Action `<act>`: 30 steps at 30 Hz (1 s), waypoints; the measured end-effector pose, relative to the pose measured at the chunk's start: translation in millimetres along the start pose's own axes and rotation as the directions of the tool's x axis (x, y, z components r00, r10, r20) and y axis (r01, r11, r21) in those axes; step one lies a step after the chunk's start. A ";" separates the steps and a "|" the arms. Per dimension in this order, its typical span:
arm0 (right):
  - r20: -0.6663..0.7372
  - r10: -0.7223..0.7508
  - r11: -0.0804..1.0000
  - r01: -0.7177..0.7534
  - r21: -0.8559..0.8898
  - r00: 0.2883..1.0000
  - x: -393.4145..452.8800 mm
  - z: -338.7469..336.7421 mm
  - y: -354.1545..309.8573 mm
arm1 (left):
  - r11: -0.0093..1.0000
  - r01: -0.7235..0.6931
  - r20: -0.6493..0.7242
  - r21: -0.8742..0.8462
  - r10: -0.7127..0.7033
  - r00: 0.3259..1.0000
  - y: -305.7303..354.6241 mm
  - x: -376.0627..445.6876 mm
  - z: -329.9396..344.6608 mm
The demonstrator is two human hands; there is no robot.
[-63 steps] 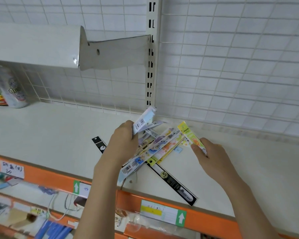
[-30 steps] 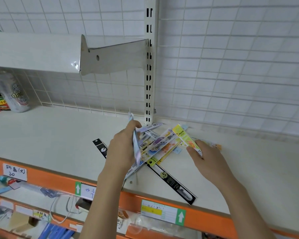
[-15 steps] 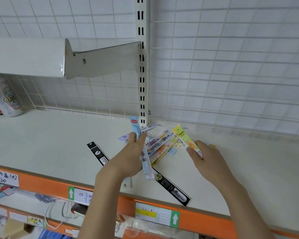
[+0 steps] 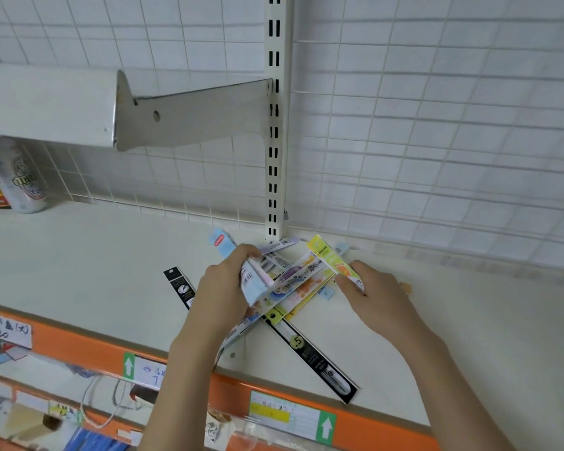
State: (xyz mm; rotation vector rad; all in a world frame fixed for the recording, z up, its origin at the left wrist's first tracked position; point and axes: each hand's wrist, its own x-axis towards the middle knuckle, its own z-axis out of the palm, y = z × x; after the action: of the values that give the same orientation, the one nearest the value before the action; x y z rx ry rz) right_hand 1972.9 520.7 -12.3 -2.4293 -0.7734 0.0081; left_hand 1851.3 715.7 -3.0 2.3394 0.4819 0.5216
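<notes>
Several long, flat toothbrush packs lie in a loose pile on the white shelf, near the slotted upright. My left hand grips a light blue pack at the pile's left side, its top end sticking out behind my fingers. My right hand pinches the lower end of a yellow-green pack that angles up to the left. A long black pack lies flat under the pile, running diagonally toward the shelf's front edge.
A beer can stands at the far left under an upper shelf bracket. A wire grid backs the shelf. The orange front rail carries price labels, and a lower shelf with goods shows below.
My left hand has turned the light blue pack from upright to lying across the pile. My right hand keeps its hold on the yellow-green pack. The view has shifted slightly.
</notes>
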 end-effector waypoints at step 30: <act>-0.011 -0.188 0.939 0.176 -0.295 0.982 59.0 2.3 -15.0 | 0.979 0.014 -0.182 -0.201 -0.051 0.982 -22.3 6.5 -22.0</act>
State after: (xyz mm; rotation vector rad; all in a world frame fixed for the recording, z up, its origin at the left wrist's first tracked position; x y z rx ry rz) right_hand 2013.7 563.1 3.5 -2.6129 -1.0430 -0.2417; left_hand 1841.8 746.2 -1.7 2.0984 0.5278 0.7430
